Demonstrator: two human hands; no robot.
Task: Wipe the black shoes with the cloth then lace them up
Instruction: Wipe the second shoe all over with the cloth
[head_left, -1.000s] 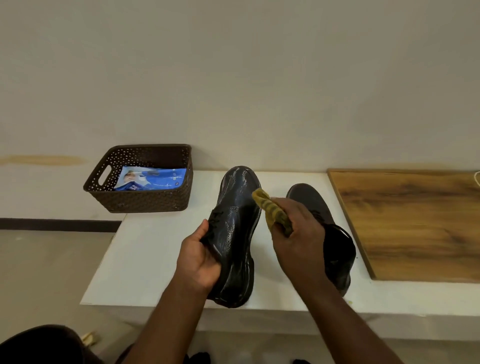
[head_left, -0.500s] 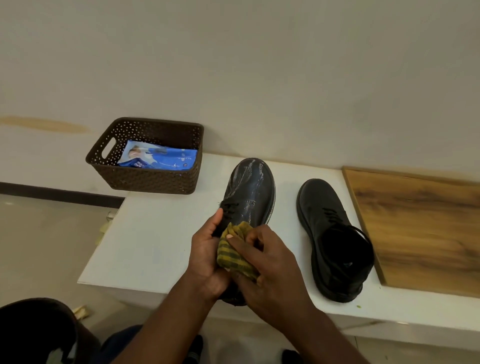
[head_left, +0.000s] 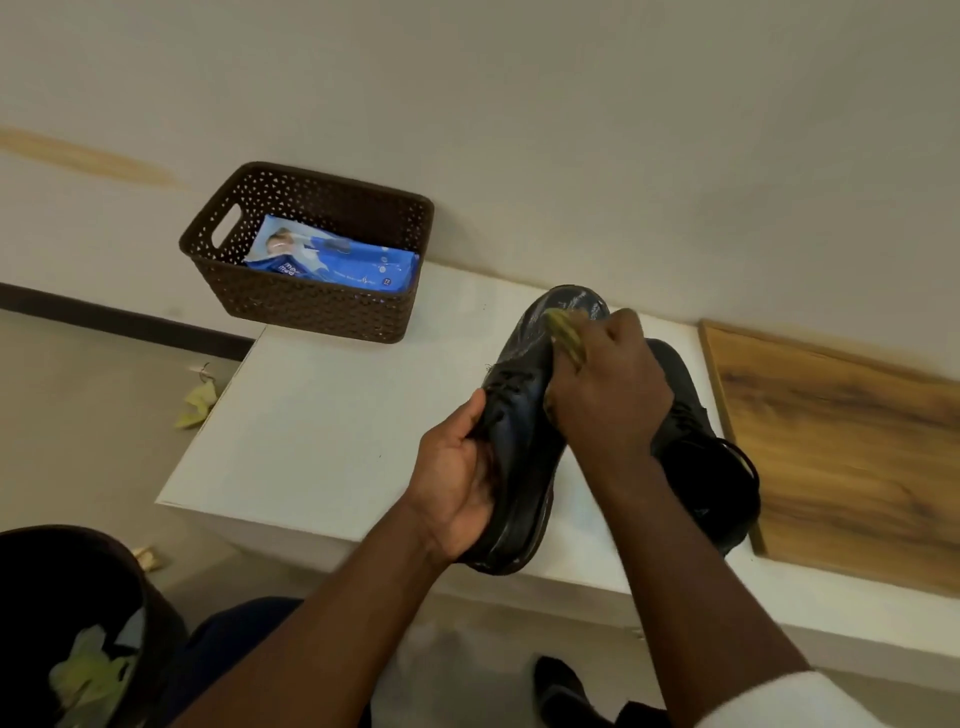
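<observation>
The left hand (head_left: 457, 483) gripped the near shoe (head_left: 524, 415) by its heel end, holding it tilted with the toe pointing away over the white table (head_left: 322, 436). The right hand (head_left: 608, 389) was clenched around a yellow-green cloth (head_left: 563, 332), pressing it against the glossy toe of that shoe; the cloth was blurred and mostly covered by the fingers. The second shoe (head_left: 711, 462) lay flat on the table just behind the right hand and forearm, which hid much of its front and side, so only its open collar, a loop of lace and part of the toe showed.

At the far left corner of the table stood a brown perforated basket (head_left: 311, 306) with a blue packet (head_left: 332, 260) lying inside it, well apart from the shoes. A wooden board (head_left: 841, 447) lay on the table to the right, its edge close beside the second shoe. On the floor to the left of the table were some pale yellow scraps (head_left: 200, 402). A dark bin (head_left: 78, 618) sat at the lower left corner of the view, with similar yellowish scraps inside
</observation>
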